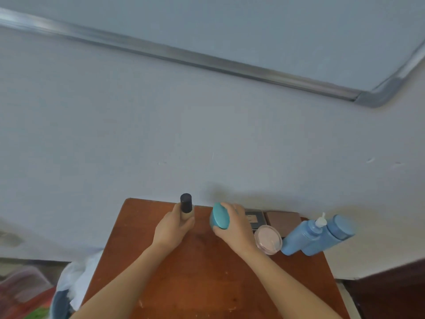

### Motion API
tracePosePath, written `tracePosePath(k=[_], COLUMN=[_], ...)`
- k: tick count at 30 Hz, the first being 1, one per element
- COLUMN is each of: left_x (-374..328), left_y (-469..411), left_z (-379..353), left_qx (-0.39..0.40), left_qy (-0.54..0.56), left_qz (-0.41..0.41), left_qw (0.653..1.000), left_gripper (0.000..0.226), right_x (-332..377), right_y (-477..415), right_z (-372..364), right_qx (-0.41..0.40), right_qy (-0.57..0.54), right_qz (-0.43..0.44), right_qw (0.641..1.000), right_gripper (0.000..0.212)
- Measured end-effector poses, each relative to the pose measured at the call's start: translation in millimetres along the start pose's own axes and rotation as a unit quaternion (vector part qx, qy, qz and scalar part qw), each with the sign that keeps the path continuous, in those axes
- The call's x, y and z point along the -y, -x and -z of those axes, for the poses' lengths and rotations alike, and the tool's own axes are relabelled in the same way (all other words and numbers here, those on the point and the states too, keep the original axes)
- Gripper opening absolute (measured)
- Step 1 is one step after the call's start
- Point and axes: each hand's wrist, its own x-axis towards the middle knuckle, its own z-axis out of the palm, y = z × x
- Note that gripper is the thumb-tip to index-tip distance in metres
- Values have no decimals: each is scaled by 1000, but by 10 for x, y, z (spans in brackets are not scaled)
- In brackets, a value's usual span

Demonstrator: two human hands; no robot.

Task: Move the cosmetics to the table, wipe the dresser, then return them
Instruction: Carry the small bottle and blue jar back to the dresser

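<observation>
Left hand (171,230) wraps its fingers round a beige bottle with a black cap (186,202), held upright near the far edge of the brown wooden tabletop (202,272), left of middle. Whether the bottle's base touches the wood can't be told, the hand covers it. Right hand (234,226) grasps a round teal jar (219,216), tilted so its lid faces left, just beside the bottle and also at the far edge.

Behind the right hand, against the wall: a dark compact (254,218), partly hidden, and a brown palette (284,221) touching it on the right. A clear round pot of pinkish powder (268,239) sits just right of the right wrist. At the far right corner stand a blue pump bottle (296,238) and a blue capped bottle (332,233), side by side and touching, both leaning right in this wide view.

A white plastic bag (77,279) hangs off the tabletop's left edge. A metal-framed board (253,70) is on the wall above.
</observation>
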Motion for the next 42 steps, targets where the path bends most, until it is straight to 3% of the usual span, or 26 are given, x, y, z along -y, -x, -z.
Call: tracePosePath(k=[6,12,19,25,31,37,42], left_x=[-50,-73,-144,-415,-775,-865,-678], left_y=[298,540,801,1250,1957,3093,4334], left_z=[209,222,-118,-593,-1007,-1283,-1552], left_qx=[27,62,159,268,329,347,457], left_qy=[-10,-26,-44,-67,-109,-82,-81], left_qz=[-84,-139,-211,-284,-379,-436,-464], left_qw=[996,988,964,918,858,827,755], left_gripper=[19,19,23,23,34,37,41], right_x=[225,193,-14,-195,-353,-249,40], right_y=[285,712,1561,2455,3582,5006,6414], right_z=[152,288,416,474,685,801,571], right_qx=[-20,-46,-103,-173,-255,-320,-354], right_qy=[-2,-4,-15,-22,-15,1,-4], right_qz=[-2,-38,-129,-247,-338,-407,-473], right_qw=[1000,998,986,953,906,855,807], right_gripper=[60,63,60,60,59,60,61])
